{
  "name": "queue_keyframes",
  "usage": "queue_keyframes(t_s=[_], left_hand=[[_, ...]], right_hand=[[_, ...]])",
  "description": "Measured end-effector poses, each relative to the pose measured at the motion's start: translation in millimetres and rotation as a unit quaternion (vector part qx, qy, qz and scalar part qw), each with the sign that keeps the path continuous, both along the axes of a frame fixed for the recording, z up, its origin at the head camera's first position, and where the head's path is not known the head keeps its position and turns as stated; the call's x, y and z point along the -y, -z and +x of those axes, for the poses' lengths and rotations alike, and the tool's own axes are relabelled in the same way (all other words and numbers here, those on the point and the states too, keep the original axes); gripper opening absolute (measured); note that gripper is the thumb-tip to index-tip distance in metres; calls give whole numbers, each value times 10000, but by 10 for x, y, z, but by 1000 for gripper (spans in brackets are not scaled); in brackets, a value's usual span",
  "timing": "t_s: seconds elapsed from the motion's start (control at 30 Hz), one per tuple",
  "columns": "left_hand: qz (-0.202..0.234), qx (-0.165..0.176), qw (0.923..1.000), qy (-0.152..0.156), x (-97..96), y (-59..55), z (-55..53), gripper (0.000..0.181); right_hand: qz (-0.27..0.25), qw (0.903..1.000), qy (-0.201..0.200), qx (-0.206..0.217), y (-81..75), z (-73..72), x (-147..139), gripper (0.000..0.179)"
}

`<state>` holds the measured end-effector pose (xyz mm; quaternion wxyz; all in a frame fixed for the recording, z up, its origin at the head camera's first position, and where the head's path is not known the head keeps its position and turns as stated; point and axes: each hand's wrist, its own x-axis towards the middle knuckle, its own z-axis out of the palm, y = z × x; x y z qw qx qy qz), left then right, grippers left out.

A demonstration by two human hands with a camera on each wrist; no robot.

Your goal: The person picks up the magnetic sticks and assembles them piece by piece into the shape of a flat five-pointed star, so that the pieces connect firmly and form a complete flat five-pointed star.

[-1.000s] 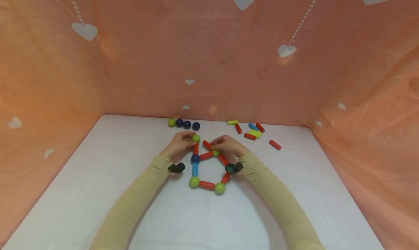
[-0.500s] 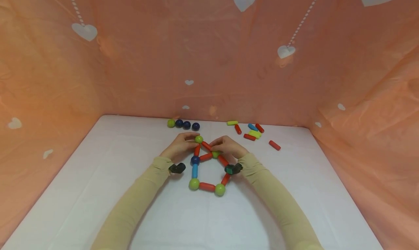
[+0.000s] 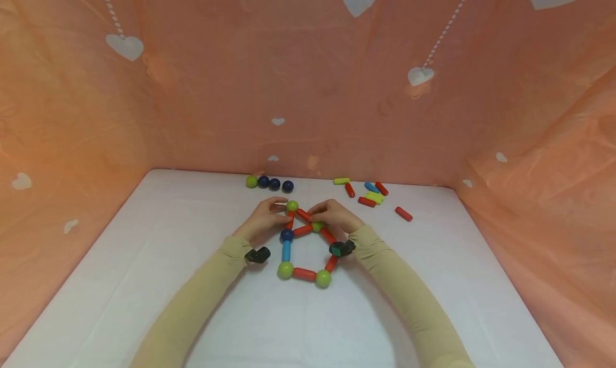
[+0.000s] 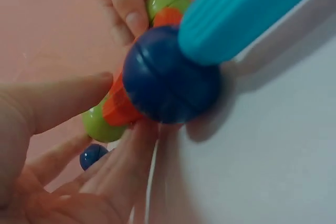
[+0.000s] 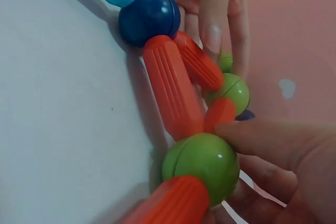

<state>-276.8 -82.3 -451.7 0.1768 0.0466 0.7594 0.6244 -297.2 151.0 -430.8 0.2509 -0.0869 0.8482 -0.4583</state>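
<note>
A flat frame of toy building rods and balls lies in the middle of the table, a triangle above a larger closed loop. My left hand [image 3: 262, 218] holds the left red rod [image 4: 119, 103] of the triangle, between the dark blue ball [image 4: 170, 74] and the top green ball [image 3: 292, 206]. Its thumb and fingers lie on either side of that rod. My right hand [image 3: 334, 216] pinches the slanted red rod [image 5: 220, 114] near the right green ball [image 5: 202, 166]. A blue rod [image 3: 286, 251] runs down from the dark blue ball.
A loose green ball [image 3: 252, 181] and several dark blue balls [image 3: 274, 184] line the table's back edge. Several red, yellow and blue rods [image 3: 374, 198] lie at the back right, with a single red rod [image 3: 403, 214] apart from them. Patterned cloth walls [image 3: 308, 90] surround the table [image 3: 120, 282].
The top green ball has moved slightly right and now meets the slanted red rod's end, closing the triangle. My left hand has shifted slightly down along its rod; the right hand stays put.
</note>
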Motion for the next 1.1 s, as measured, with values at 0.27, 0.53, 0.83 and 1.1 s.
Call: queue_keyframes(t_s=[0.27, 0.53, 0.83, 1.1], left_hand=[[-331, 6, 9991, 262, 69, 13, 216, 79], [-654, -243, 9974, 185, 102, 38, 302, 68], [-689, -394, 9968, -91, 187, 35, 374, 59], [-1023, -355, 9937, -282, 316, 32, 434, 43]], right_hand=[[22, 9994, -101, -329, 10, 26, -52, 31], [176, 9984, -526, -63, -65, 25, -223, 34], [-147, 9994, -314, 19, -67, 67, -180, 27], [-68, 9983, -544, -207, -27, 72, -73, 31]])
